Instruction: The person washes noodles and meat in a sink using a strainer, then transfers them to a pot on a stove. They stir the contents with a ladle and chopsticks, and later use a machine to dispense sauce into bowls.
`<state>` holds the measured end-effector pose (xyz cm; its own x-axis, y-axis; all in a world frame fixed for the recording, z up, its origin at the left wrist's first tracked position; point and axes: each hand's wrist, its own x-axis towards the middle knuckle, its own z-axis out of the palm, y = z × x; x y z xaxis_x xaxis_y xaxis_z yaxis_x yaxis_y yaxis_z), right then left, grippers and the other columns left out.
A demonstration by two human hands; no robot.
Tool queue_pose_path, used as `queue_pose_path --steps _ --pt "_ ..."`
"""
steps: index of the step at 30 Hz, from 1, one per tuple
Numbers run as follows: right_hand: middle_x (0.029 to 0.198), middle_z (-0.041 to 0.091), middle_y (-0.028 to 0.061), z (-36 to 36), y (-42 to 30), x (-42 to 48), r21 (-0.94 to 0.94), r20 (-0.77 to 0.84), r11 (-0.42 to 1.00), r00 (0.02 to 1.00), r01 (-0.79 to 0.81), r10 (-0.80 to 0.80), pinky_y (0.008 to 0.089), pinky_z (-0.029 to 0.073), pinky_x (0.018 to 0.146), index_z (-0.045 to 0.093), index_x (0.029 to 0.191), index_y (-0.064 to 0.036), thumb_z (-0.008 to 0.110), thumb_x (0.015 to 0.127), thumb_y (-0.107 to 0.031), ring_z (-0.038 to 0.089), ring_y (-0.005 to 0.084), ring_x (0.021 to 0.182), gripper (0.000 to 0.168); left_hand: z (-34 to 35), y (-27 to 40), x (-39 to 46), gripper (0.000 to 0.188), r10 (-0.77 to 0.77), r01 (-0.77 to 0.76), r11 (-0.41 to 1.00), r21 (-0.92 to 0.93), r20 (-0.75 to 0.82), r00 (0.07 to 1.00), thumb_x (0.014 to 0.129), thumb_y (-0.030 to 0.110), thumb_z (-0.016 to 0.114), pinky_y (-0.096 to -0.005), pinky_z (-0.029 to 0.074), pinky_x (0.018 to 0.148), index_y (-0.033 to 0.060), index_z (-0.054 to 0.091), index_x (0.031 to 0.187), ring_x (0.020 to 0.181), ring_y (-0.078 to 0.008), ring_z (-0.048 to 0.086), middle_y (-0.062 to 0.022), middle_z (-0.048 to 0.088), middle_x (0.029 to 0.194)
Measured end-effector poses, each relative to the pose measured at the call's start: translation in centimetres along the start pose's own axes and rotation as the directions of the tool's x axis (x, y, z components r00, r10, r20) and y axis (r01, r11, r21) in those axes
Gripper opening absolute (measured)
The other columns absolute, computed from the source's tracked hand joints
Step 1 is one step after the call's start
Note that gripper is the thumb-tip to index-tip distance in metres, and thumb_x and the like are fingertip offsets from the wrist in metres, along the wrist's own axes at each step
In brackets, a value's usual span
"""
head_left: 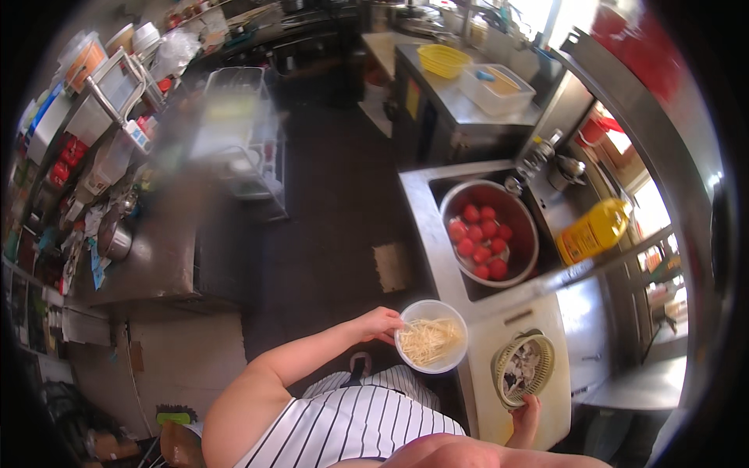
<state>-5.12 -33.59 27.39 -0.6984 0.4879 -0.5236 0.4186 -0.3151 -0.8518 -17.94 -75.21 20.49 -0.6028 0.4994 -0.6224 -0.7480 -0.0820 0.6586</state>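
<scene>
With its fingers on the rim, my left hand [381,325] holds a round translucent plastic bowl [462,349]. Pale thin strips [426,341], perhaps shredded vegetable, lie inside it. At the lower right, my right hand [528,413] grips the near rim of a pale green plastic colander [544,374]. Grey-white and dark pieces [521,368] sit in the colander; what they are is unclear. The colander is over a cream cutting board [485,418] beside the sink, and leans slightly. The bowl is in front of my striped top, by the counter's left edge.
Beyond the board, a steel pot [531,257] of tomatoes [481,234] stands in the sink [434,188]. A yellow bottle [591,233] is right of it. A steel cabinet [462,114] behind bears a yellow basket [443,61] and a plastic tub [497,99]. A steel worktable [161,257] is at left.
</scene>
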Motion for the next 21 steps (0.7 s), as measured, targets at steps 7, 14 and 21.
queue_pose_path --steps 7,14,21 --pt "0.067 0.058 0.009 23.1 -1.7 8.0 -0.182 0.239 0.983 0.969 -0.017 0.061 0.0264 0.046 0.036 0.051 0.084 0.002 0.049 0.075 -0.008 0.056 0.0179 0.047 0.014 -17.6 6.3 0.1 0.023 0.043 -0.102 0.934 -0.341 -0.178 0.983 0.08 0.007 0.053 -0.0373 0.048 0.078 -0.0013 0.053 0.101 0.087 -0.02 0.059 -0.0106 0.059 0.096" --pt "0.062 0.052 0.0051 53.0 -2.5 19.5 -0.444 0.495 0.896 0.832 -0.004 0.249 0.0255 0.044 0.039 0.054 0.09 0.002 0.05 0.076 -0.012 0.049 0.0131 0.044 0.02 -36.2 14.5 -3.4 0.028 0.125 -0.435 0.779 -0.451 -0.568 0.814 0.077 0.002 0.052 -0.041 0.047 0.08 -0.0032 0.051 0.104 0.091 -0.0252 0.058 -0.0145 0.058 0.099" --pt "0.059 0.051 0.0049 88.9 -3.8 29.4 -0.534 0.663 0.839 0.668 0.103 0.34 0.0248 0.044 0.04 0.054 0.087 0.003 0.051 0.076 -0.014 0.048 0.0139 0.044 0.02 -52.5 23.4 -4.2 0.027 0.101 -0.656 0.645 -0.392 -0.807 0.582 0.076 0.001 0.051 -0.0412 0.047 0.081 -0.0035 0.052 0.103 0.091 -0.0239 0.058 -0.0139 0.059 0.098"
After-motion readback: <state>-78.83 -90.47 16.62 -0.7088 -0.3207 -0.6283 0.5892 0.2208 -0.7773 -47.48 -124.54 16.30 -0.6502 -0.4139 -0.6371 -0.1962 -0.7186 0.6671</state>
